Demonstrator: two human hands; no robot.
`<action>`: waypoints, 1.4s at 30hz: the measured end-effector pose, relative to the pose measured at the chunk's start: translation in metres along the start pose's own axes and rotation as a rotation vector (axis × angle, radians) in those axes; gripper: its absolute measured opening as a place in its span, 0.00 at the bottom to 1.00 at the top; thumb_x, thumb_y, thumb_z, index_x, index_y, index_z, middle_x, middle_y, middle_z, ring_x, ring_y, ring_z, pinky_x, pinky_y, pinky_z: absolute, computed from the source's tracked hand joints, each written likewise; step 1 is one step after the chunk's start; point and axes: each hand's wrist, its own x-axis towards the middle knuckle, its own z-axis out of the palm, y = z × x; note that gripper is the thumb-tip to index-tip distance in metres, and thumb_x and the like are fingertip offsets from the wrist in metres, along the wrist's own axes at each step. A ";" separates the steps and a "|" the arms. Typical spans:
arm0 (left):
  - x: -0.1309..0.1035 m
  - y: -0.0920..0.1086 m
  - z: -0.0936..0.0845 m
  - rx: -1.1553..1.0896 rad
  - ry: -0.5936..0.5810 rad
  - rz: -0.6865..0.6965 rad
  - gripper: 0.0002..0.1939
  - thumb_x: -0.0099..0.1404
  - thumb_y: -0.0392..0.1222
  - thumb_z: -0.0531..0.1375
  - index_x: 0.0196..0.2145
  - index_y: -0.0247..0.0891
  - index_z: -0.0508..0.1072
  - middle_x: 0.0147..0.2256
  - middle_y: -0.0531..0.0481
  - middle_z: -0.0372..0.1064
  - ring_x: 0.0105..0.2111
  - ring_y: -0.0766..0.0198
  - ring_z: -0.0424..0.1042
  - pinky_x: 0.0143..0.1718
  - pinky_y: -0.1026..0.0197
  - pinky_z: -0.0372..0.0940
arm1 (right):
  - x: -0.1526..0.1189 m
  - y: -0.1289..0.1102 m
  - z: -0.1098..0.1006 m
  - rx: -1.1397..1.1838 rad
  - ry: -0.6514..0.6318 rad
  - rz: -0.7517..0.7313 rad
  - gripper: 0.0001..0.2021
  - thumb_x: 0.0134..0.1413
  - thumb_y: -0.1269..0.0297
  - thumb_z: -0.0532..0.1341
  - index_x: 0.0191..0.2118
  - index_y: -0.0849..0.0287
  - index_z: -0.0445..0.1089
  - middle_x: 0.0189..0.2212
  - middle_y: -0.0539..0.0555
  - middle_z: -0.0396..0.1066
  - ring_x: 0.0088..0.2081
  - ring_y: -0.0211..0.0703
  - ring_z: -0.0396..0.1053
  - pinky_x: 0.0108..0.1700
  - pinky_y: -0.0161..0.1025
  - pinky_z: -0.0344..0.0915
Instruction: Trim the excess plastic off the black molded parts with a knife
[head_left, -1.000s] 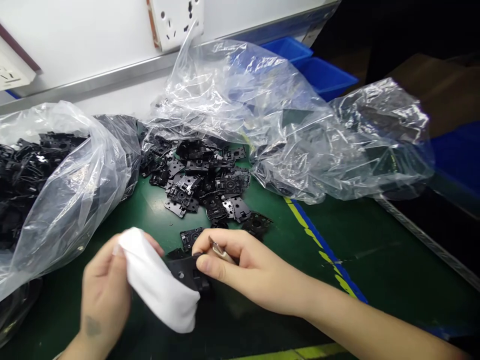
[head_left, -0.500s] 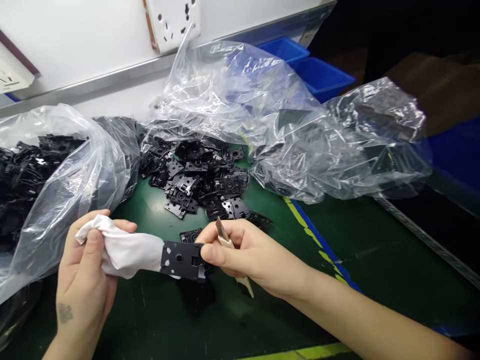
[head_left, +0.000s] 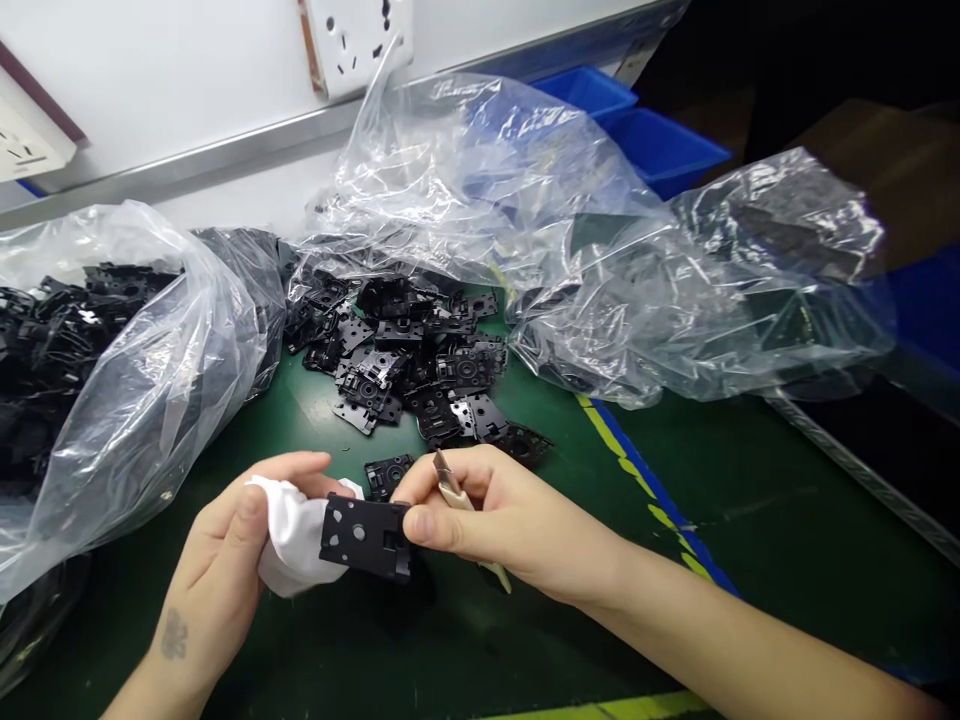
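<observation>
black plate extends left from the pinching fingers of our right hand, knife also held; our half-curled left hand has brought its cloth closer, suggesting two-handed work

Thumb set near a bent forefinger, a worker's right hand grips, bare forearm extended behind; beside that grip, the left hand curls, wrist darkly marked.
</observation>
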 end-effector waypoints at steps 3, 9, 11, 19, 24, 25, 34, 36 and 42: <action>-0.004 0.000 0.001 0.184 -0.044 -0.012 0.18 0.60 0.56 0.63 0.41 0.42 0.79 0.33 0.48 0.76 0.32 0.62 0.73 0.30 0.67 0.66 | 0.001 0.002 0.001 -0.029 -0.001 0.004 0.21 0.40 0.47 0.72 0.26 0.62 0.70 0.17 0.41 0.50 0.22 0.32 0.46 0.25 0.35 0.41; -0.007 -0.008 0.005 0.361 -0.100 0.063 0.10 0.60 0.50 0.64 0.34 0.42 0.77 0.21 0.55 0.64 0.20 0.70 0.58 0.22 0.68 0.52 | 0.000 0.004 0.003 -0.043 -0.040 0.021 0.20 0.42 0.48 0.71 0.28 0.62 0.70 0.16 0.40 0.49 0.21 0.32 0.43 0.24 0.35 0.39; -0.008 -0.008 0.007 0.357 -0.081 0.072 0.12 0.63 0.50 0.62 0.29 0.39 0.75 0.18 0.56 0.61 0.18 0.71 0.56 0.21 0.67 0.51 | -0.002 0.003 0.005 -0.066 -0.034 0.028 0.21 0.42 0.46 0.70 0.28 0.61 0.70 0.16 0.40 0.49 0.21 0.32 0.43 0.24 0.35 0.39; -0.008 0.002 0.007 -0.025 -0.059 -0.251 0.15 0.63 0.52 0.61 0.41 0.39 0.76 0.15 0.52 0.69 0.15 0.67 0.66 0.17 0.69 0.61 | -0.001 0.002 0.003 -0.080 -0.026 0.004 0.23 0.44 0.43 0.68 0.28 0.61 0.69 0.17 0.42 0.51 0.22 0.33 0.45 0.25 0.35 0.40; -0.007 0.002 0.003 -0.062 -0.109 -0.245 0.16 0.60 0.52 0.64 0.41 0.40 0.78 0.19 0.50 0.72 0.19 0.67 0.69 0.22 0.71 0.65 | -0.001 0.003 0.001 -0.071 -0.021 -0.017 0.22 0.45 0.45 0.68 0.28 0.62 0.69 0.17 0.42 0.50 0.22 0.32 0.45 0.25 0.34 0.41; -0.007 0.001 0.003 -0.037 -0.124 -0.238 0.16 0.59 0.52 0.65 0.40 0.41 0.78 0.20 0.50 0.72 0.20 0.68 0.69 0.22 0.72 0.65 | -0.001 0.003 0.002 -0.072 -0.029 -0.024 0.21 0.45 0.46 0.69 0.28 0.62 0.69 0.17 0.42 0.51 0.22 0.32 0.45 0.25 0.34 0.41; -0.010 -0.002 0.002 0.169 -0.152 -0.076 0.08 0.63 0.49 0.63 0.37 0.43 0.75 0.22 0.55 0.70 0.23 0.71 0.68 0.26 0.75 0.64 | -0.002 -0.002 0.001 0.005 0.116 -0.101 0.14 0.55 0.54 0.63 0.31 0.61 0.67 0.15 0.39 0.48 0.16 0.29 0.41 0.18 0.32 0.38; -0.008 -0.005 0.000 0.201 -0.167 -0.034 0.06 0.65 0.47 0.60 0.40 0.46 0.72 0.23 0.56 0.70 0.22 0.72 0.69 0.26 0.75 0.64 | -0.003 -0.003 0.001 -0.044 0.080 -0.091 0.16 0.52 0.53 0.65 0.28 0.61 0.65 0.15 0.39 0.49 0.16 0.28 0.42 0.17 0.31 0.38; 0.003 -0.012 -0.020 0.626 -0.422 0.869 0.15 0.62 0.20 0.52 0.39 0.38 0.66 0.44 0.46 0.70 0.41 0.63 0.73 0.40 0.66 0.70 | -0.005 -0.005 0.001 -0.034 0.053 -0.046 0.17 0.51 0.51 0.67 0.27 0.61 0.65 0.14 0.38 0.48 0.16 0.28 0.43 0.17 0.31 0.38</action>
